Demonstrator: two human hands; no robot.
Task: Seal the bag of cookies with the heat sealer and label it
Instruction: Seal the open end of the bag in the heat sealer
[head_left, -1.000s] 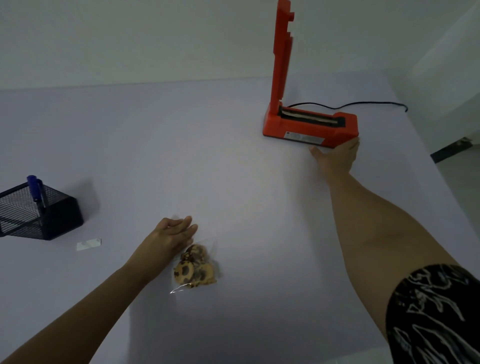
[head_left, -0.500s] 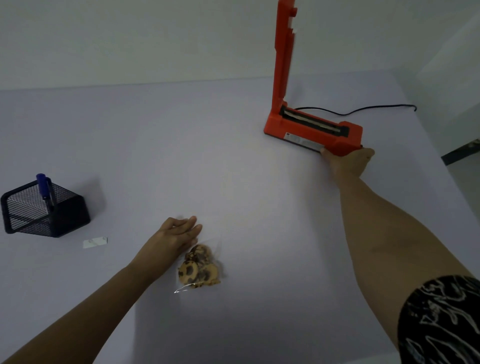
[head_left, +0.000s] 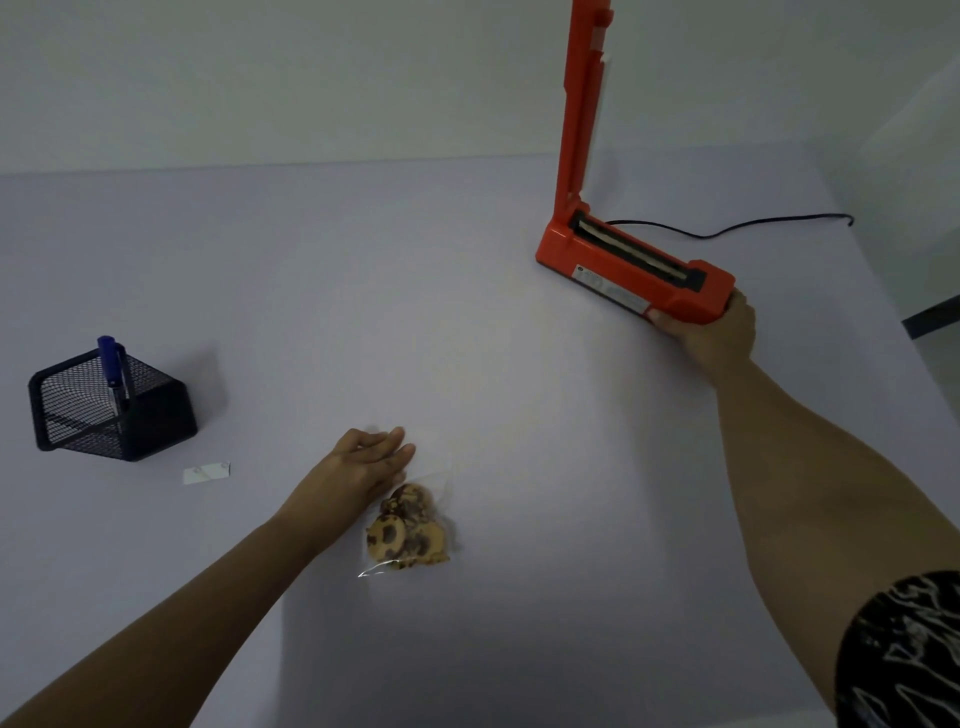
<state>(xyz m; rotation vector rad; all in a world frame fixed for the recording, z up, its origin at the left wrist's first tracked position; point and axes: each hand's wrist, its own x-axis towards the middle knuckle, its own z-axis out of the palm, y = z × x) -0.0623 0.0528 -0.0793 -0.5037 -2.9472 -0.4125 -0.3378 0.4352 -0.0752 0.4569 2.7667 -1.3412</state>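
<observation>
Head view: right hand (head_left: 714, 335) at far right of table (head_left: 519, 597), fingers curled around the near end of the orange heat sealer (head_left: 636, 267), thumb on the front face by the sticker, gripping it. Right arm stretched forward, patterned black-and-white sleeve (head_left: 904, 654) at bottom right corner. Sealer base sits flat on the table, angled, its lever arm (head_left: 582, 98) standing upright, fully raised, running out of the top of frame. Dark sealing strip exposed along the top of the base. Black power cord (head_left: 727, 231) runs from behind the base off toward the right table edge.

Left hand (head_left: 366, 467) lower centre, palm down, fingers extended and held close together, flat on the table and on the open top part of the clear bag of cookies (head_left: 408, 530). Not pinching anything. Bag lies flat just beside and below the fingers, several chocolate-chip cookies bunched at its lower end; clear plastic edge barely visible. Bag is well apart from the sealer.

Left of the hand, a small white label (head_left: 206, 473) lies on the table. Beyond it, near the left edge, a black mesh pen holder (head_left: 111, 410) with a blue pen (head_left: 111, 369) standing in it, tilted slightly. Plain wall (head_left: 311, 78) behind the table.
</observation>
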